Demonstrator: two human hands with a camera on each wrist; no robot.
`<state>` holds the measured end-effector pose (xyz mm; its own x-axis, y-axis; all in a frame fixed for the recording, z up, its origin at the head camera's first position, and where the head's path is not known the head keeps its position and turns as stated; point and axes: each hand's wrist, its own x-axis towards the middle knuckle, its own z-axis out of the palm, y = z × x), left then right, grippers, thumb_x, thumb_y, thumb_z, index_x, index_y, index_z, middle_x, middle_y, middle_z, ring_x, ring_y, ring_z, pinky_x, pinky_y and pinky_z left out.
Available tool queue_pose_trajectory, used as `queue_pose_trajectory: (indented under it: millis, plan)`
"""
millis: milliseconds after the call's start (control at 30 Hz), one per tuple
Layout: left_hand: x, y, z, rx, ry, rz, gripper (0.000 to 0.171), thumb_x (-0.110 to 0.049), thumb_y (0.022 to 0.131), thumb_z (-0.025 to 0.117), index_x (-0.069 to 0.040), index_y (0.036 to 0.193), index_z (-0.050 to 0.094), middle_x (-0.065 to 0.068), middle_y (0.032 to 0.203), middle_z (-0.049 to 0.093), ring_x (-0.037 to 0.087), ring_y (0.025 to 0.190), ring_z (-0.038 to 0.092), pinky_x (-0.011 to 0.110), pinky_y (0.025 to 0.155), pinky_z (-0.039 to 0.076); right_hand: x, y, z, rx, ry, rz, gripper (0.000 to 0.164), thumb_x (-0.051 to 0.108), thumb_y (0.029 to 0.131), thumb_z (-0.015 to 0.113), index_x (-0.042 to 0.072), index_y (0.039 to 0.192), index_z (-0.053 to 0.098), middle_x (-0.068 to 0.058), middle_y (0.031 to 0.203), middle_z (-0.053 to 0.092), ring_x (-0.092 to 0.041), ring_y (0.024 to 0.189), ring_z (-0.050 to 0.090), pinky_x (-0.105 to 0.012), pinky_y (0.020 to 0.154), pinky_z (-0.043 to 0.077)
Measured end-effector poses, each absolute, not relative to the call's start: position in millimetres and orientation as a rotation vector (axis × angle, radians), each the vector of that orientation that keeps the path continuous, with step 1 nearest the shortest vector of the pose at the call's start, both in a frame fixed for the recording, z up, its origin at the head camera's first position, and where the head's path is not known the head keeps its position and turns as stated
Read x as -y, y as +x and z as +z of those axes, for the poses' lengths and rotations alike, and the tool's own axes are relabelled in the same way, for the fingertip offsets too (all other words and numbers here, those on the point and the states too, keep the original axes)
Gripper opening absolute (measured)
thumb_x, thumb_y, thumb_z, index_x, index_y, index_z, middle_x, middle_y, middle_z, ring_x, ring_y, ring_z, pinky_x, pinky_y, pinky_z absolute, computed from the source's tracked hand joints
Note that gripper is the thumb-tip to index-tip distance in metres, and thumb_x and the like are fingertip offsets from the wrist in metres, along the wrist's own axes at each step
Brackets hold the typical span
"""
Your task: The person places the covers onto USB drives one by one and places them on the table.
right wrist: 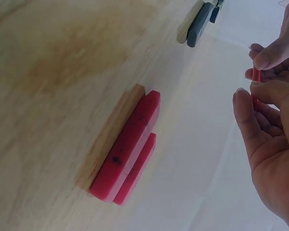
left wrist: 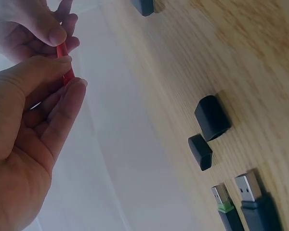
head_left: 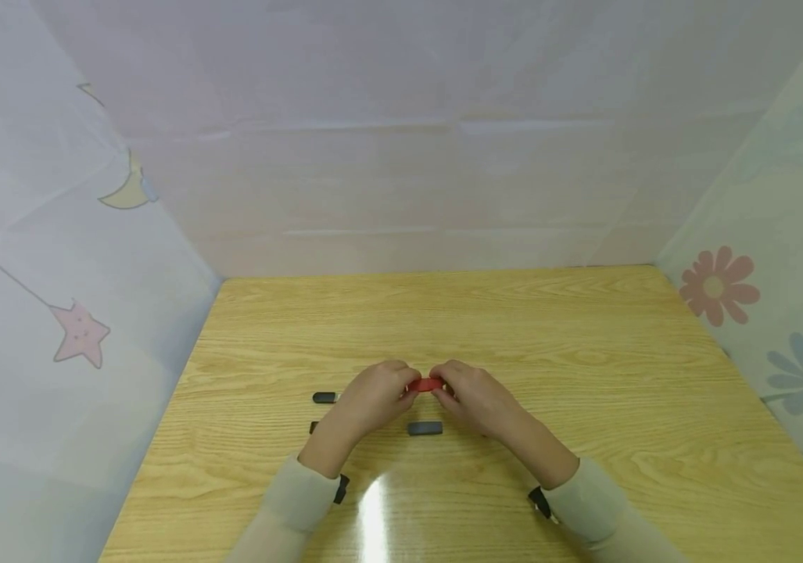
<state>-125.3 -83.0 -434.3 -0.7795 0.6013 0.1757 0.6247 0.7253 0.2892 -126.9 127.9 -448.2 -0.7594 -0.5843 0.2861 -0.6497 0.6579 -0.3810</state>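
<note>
Both hands meet over the middle of the table around a slim red stick (head_left: 425,385), shaped like a small USB stick. My left hand (head_left: 381,395) pinches its left end between thumb and fingers. The right hand (head_left: 474,397) pinches the other end in the same way. In the left wrist view the left hand (left wrist: 33,110) is nearest, with a short red length (left wrist: 69,76) showing past its fingertips. The right wrist view has the right hand (right wrist: 274,130) gripping the stick (right wrist: 256,74) too. Fingers cover most of it, so its ends are hidden.
A dark grey stick (head_left: 425,428) lies nearer than the hands. Left of them are a black USB stick (left wrist: 260,209), a green-banded one (left wrist: 227,209) and two black caps (left wrist: 212,118), (left wrist: 200,152). Two red sticks (right wrist: 127,149), (right wrist: 135,171) lie side by side on the table.
</note>
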Motion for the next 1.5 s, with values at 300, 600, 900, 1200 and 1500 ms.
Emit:
queue_pose_trajectory:
  millis: [300, 600, 900, 1200, 1500]
  plan:
    - [82, -126, -434, 2.806, -1.074, -0.481, 0.009, -0.014, 0.092, 0.075, -0.009, 0.099, 0.075, -0.002, 0.087, 0.07, 0.007, 0.072, 0.059, 0.018, 0.065, 0.051, -127, -125, -449, 2.72, 1.044, 0.662, 0.015, 0.01, 0.092, 0.073, 0.004, 0.105, 0.067, -0.004, 0.094, 0.068, -0.009, 0.07, 0.055, -0.02, 0.061, 0.048]
    - [81, -127, -432, 2.773, -1.097, -0.408, 0.01, -0.011, 0.09, 0.075, -0.009, 0.1, 0.076, -0.001, 0.086, 0.069, 0.009, 0.075, 0.062, 0.019, 0.068, 0.053, -128, -125, -448, 2.705, 1.049, 0.67, 0.015, 0.009, 0.092, 0.073, 0.004, 0.105, 0.068, -0.004, 0.092, 0.069, -0.008, 0.069, 0.055, -0.02, 0.06, 0.048]
    - [84, -127, -433, 2.815, -1.069, -0.478, 0.012, -0.012, 0.09, 0.076, -0.01, 0.103, 0.076, -0.002, 0.09, 0.07, 0.008, 0.077, 0.063, 0.021, 0.069, 0.053, -130, -126, -448, 2.676, 1.091, 0.662, 0.015, 0.01, 0.091, 0.074, 0.006, 0.105, 0.069, -0.001, 0.09, 0.068, -0.007, 0.068, 0.054, -0.019, 0.059, 0.048]
    - [83, -128, -437, 2.848, -1.043, -0.503, 0.011, -0.015, 0.093, 0.074, -0.01, 0.103, 0.075, -0.002, 0.091, 0.071, 0.006, 0.074, 0.058, 0.018, 0.065, 0.05, -131, -127, -447, 2.742, 1.081, 0.665, 0.014, 0.013, 0.093, 0.072, 0.008, 0.106, 0.069, 0.0, 0.093, 0.069, -0.01, 0.07, 0.06, -0.021, 0.061, 0.049]
    - [80, -130, -442, 2.923, -0.975, -0.525, 0.011, -0.016, 0.094, 0.073, -0.012, 0.104, 0.076, -0.002, 0.091, 0.071, 0.007, 0.075, 0.059, 0.021, 0.067, 0.051, -129, -128, -450, 2.806, 1.032, 0.588, 0.016, 0.018, 0.093, 0.073, 0.011, 0.108, 0.069, 0.001, 0.094, 0.068, -0.007, 0.071, 0.057, -0.022, 0.061, 0.049]
